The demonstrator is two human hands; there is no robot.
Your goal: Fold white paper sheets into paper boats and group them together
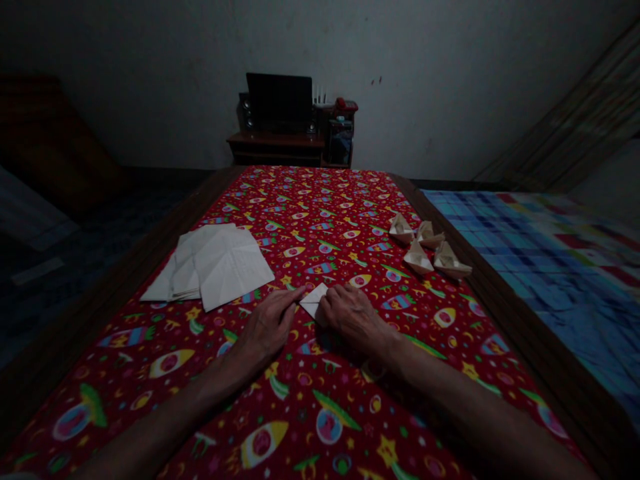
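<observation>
A small piece of folded white paper (pixel 313 301) lies on the red patterned cloth (pixel 320 373) between my hands. My right hand (pixel 347 308) has its fingers curled over the paper's right side, covering part of it. My left hand (pixel 273 318) rests on the cloth with fingers stretched out, the tips at the paper's left corner. To the left is a fanned stack of creased white paper sheets (pixel 233 263). On the right stand several folded paper boats (pixel 417 259), grouped close together.
The cloth covers a table with dark wooden edges (pixel 435 227). Beyond its far end stand a monitor (pixel 280 99), speakers and a red telephone (pixel 346 105) on a desk (pixel 275 139). A blue checked bedspread (pixel 525 260) lies to the right. The room is dim.
</observation>
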